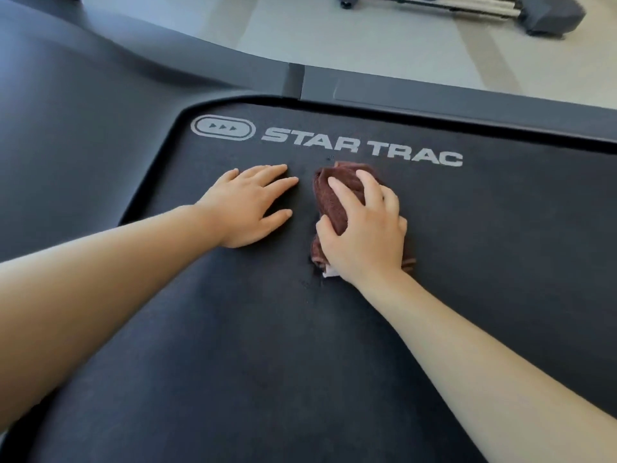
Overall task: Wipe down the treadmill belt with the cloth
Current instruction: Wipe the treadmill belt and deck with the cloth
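- Right hand (364,235) is down on the bunched dark-brown terry cloth (337,198), fingers curled over the top and thumb tucked against its near side: a firm grasp on the fabric.
- The cloth sits pressed onto the black textured treadmill belt (267,345), around the middle of the belt's width and just below the white "STAR TRAC" lettering (362,148) printed across it.
- A little of the cloth pokes out past the fingertips toward the lettering. More of it spills out under the wrist, where a pale patch shows at the edge.
- Left hand (248,208) lies flat on the belt just beside the cloth, palm down and fingers straight and slightly spread. It grasps nothing and is not touching the fabric.
- Both bare forearms reach in from the bottom corners and converge toward the lettering.
- A white oval badge with three small arrows sits left of the lettering, near the belt's rounded corner.
- The smooth dark-grey moulded cover (66,128) curves round the belt's left side.
- The grey side rail (434,98) runs along the belt's far edge, with a seam in it above the hands.
- Beyond the rail is pale grey floor (367,38), and the dark base of another machine (467,11) sits at the top right.
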`<action>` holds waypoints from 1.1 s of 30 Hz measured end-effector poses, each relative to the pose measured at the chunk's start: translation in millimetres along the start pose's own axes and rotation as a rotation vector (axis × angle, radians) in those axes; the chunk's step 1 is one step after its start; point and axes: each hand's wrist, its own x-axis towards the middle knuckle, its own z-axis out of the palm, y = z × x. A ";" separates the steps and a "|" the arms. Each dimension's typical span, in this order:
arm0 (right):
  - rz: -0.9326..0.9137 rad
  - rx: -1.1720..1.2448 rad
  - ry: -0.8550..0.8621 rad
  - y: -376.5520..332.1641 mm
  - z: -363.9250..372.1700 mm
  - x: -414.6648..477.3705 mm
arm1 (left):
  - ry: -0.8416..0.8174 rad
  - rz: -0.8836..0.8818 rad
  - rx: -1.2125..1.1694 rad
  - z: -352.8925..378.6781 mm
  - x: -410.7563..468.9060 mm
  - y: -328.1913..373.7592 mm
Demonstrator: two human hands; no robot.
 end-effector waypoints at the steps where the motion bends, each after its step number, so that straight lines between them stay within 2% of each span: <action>1: 0.000 0.004 0.003 -7.4 2.9 1.0 | -0.013 0.021 0.029 -2.9 -5.7 -7.6; 10: 0.083 0.020 0.043 -48.9 33.1 64.1 | 0.014 -0.021 0.269 -24.7 -17.6 -86.1; 16: 0.033 0.020 0.045 -79.4 55.2 94.0 | 0.071 -0.100 0.160 -20.9 3.2 -116.9; 20: 0.014 0.029 0.063 -83.3 62.9 119.7 | 0.167 -0.134 0.118 -11.7 6.2 -121.5; 27: 0.012 0.036 0.028 -92.4 70.5 162.8 | 0.147 -0.096 0.089 -12.3 6.5 -122.2; 30: 0.002 0.013 0.001 -92.6 67.0 155.5 | 0.159 -0.109 0.077 -11.4 7.3 -119.9; 33: -0.020 0.019 -0.034 -97.4 58.0 130.7 | 0.105 -0.111 0.055 -16.5 3.5 -120.3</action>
